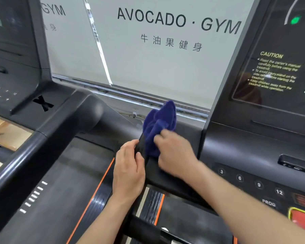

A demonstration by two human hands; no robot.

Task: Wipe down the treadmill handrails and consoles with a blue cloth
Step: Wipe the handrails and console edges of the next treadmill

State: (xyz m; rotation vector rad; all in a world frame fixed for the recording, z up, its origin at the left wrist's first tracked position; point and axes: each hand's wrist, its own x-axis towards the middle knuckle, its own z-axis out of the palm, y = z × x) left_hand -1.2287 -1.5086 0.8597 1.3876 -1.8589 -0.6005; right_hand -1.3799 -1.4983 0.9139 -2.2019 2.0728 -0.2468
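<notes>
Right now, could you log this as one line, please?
wiping handrail | right hand: grips blue cloth | left hand: holds handrail

Both hands crowd one handrail (165, 185): the left hand (128, 171) grips its edge, and the right hand (174, 155) holds the cloth (158, 127) on it just beside. At 3 o'clock from them the console (250, 148) rises like a wall, close by. At 12 the window (148, 71) closes the way beyond the cloth. At 9 there is open room over the belt (63, 173), bounded at 10 by the next treadmill's thick rail (21, 159).
</notes>
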